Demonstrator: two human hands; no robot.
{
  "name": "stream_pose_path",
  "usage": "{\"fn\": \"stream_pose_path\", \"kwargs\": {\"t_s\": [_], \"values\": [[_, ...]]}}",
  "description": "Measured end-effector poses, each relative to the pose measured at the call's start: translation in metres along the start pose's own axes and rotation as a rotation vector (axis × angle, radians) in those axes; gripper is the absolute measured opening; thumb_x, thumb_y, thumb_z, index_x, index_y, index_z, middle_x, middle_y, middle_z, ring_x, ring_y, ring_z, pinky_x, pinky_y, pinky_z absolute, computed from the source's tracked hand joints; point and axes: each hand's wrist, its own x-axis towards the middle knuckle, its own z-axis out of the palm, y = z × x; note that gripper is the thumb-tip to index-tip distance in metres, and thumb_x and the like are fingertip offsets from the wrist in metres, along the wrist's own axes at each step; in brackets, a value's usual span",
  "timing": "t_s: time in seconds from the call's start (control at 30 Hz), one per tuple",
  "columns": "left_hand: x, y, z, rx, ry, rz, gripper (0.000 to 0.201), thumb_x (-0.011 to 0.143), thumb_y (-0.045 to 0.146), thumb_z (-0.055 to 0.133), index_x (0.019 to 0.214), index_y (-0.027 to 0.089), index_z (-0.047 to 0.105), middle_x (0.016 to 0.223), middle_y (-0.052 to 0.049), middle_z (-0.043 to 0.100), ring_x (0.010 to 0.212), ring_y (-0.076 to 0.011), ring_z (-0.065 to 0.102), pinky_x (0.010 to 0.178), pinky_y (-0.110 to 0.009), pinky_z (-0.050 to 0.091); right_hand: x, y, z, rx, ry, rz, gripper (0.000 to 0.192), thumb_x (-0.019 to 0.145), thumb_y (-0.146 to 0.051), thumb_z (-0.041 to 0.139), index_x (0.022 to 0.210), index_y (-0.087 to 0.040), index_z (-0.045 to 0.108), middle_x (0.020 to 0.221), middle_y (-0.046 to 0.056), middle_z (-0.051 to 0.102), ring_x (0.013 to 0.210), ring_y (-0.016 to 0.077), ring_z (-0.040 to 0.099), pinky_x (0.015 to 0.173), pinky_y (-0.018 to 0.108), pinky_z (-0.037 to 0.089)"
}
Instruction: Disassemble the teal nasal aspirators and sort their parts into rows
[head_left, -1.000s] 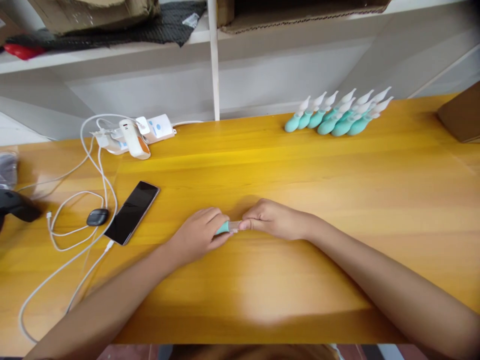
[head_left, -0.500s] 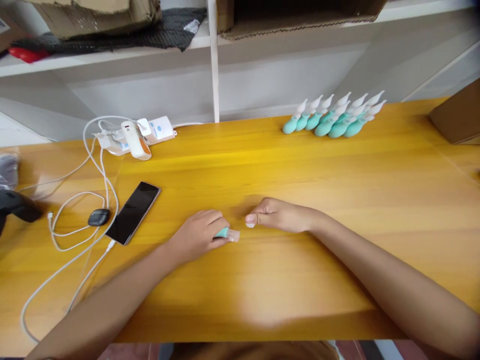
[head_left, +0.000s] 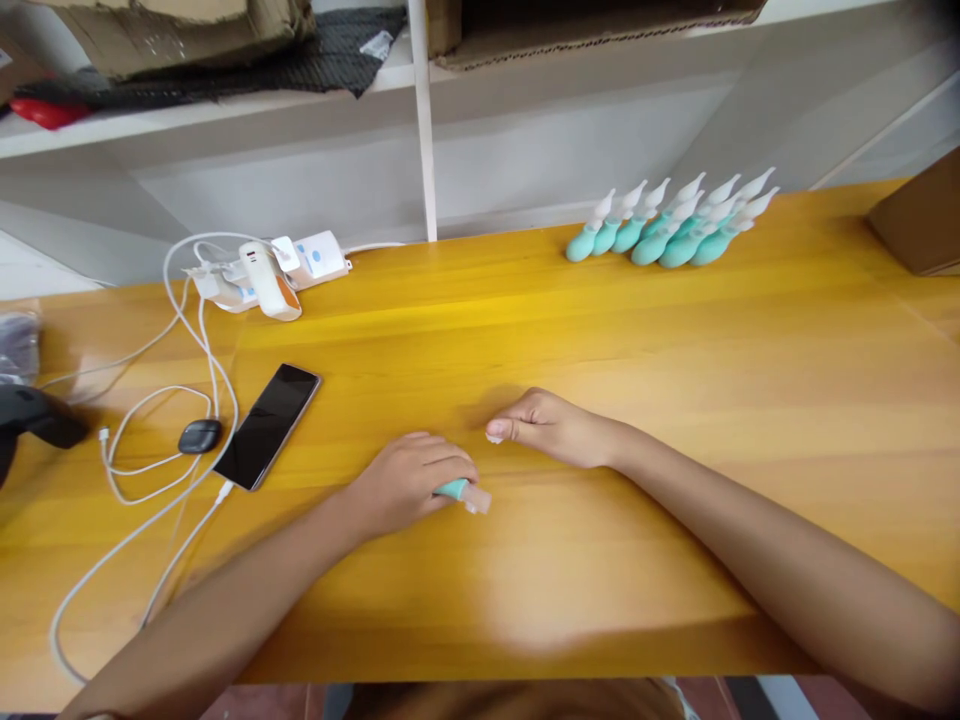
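From the head view, the left hand (head_left: 416,480) is curled around a teal bulb (head_left: 451,489), the fingers over its top and most of its body hidden in the grip. The bulb's clear neck (head_left: 477,498) sticks out past the fingers, pointing to the right and slightly toward the near edge of the counter (head_left: 637,350). The right hand (head_left: 544,425) is closed, thumb pressed against the curled index finger, with a pale piece (head_left: 493,439) showing at the thumb tip; the rest of that piece is hidden. The two hands are near each other but apart, both low over the middle of the counter.

At the back, right of centre, a cluster of teal bulbs with white tapered tips (head_left: 679,225) sits close together, tips upward and leaning right. A brown box (head_left: 919,220) stands at the right edge; what it holds cannot be told. On the shelf (head_left: 421,130), a cardboard carton (head_left: 517,50) shows a dark interior, its contents unclear. At the far left lies a clear plastic bag (head_left: 19,345) with something greyish inside. Left of the left hand, a black smartphone (head_left: 268,427) lies beside a small black case (head_left: 199,436).
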Motion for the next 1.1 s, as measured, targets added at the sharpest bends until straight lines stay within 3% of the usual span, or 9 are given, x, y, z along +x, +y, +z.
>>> {"fn": "stream_pose_path", "kwargs": {"t_s": [0.17,0.33,0.47,0.63,0.7,0.83,0.97,1.1], "values": [[-0.001,0.0,-0.002,-0.04,-0.067,0.076,0.011,0.11,0.034,0.066,0.108,0.024,0.072,0.107,-0.003,0.083,0.093,-0.0181,0.077,0.087,-0.034,0.051,0.0,0.002,0.003,-0.022,0.017,-0.02,0.068,0.104,-0.074,0.051,0.065,-0.021,0.034,0.069,-0.004,0.026,0.063,0.0093,0.024,0.06,0.026,0.027],[0.0,-0.001,-0.002,-0.122,-0.117,0.14,0.011,0.099,0.03,0.079,0.104,0.023,0.071,0.101,-0.002,0.081,0.089,-0.018,0.075,0.086,-0.032,0.05,-0.001,0.005,0.008,-0.069,0.032,-0.112,0.066,0.11,-0.068,0.048,0.066,-0.02,0.035,0.066,-0.005,0.027,0.061,0.0086,0.026,0.059,0.025,0.027],[0.002,-0.001,-0.008,-0.361,-0.115,-0.018,0.017,0.086,0.022,0.085,0.098,0.023,0.074,0.096,0.0,0.079,0.085,-0.016,0.073,0.082,-0.027,0.052,-0.002,0.007,0.017,-0.129,0.064,-0.25,0.064,0.114,-0.061,0.046,0.067,-0.018,0.039,0.064,-0.005,0.032,0.058,0.0081,0.03,0.059,0.025,0.026],[0.006,-0.001,-0.013,-0.558,0.172,-0.349,0.033,0.082,0.038,0.095,0.092,0.019,0.071,0.087,-0.001,0.075,0.075,-0.0142,0.066,0.069,-0.025,0.049,-0.004,0.002,0.039,-0.247,0.171,-0.306,0.065,0.118,-0.058,0.037,0.072,-0.016,0.054,0.064,-0.003,0.047,0.058,0.0091,0.04,0.062,0.026,0.028],[0.008,-0.001,-0.013,-0.555,0.207,-0.351,0.036,0.08,0.042,0.097,0.091,0.018,0.072,0.086,-0.002,0.075,0.074,-0.0144,0.065,0.069,-0.025,0.049,-0.006,0.0,0.046,-0.287,0.178,-0.336,0.064,0.119,-0.057,0.036,0.077,-0.016,0.062,0.068,0.0,0.057,0.061,0.01,0.048,0.063,0.027,0.029],[0.009,0.0,-0.01,-0.473,0.15,-0.247,0.024,0.087,0.036,0.091,0.089,0.019,0.076,0.086,-0.002,0.076,0.075,-0.014,0.067,0.071,-0.025,0.049,-0.007,-0.001,0.05,-0.306,0.174,-0.431,0.059,0.12,-0.052,0.037,0.086,-0.016,0.07,0.073,0.001,0.067,0.062,0.0107,0.054,0.064,0.026,0.032],[0.009,0.001,-0.009,-0.446,0.116,-0.249,0.011,0.088,0.026,0.086,0.091,0.02,0.078,0.088,-0.001,0.078,0.078,-0.0146,0.07,0.074,-0.025,0.05,-0.006,0.0,0.045,-0.286,0.129,-0.453,0.059,0.12,-0.051,0.037,0.084,-0.016,0.068,0.073,0.001,0.066,0.061,0.0103,0.051,0.064,0.025,0.033],[0.008,0.002,-0.011,-0.44,0.075,-0.249,0.011,0.082,0.017,0.083,0.09,0.021,0.077,0.087,0.001,0.077,0.078,-0.0138,0.069,0.075,-0.025,0.05,-0.006,0.001,0.042,-0.265,0.082,-0.444,0.058,0.119,-0.051,0.042,0.077,-0.016,0.062,0.071,0.001,0.062,0.061,0.01,0.05,0.063,0.025,0.032]]}}
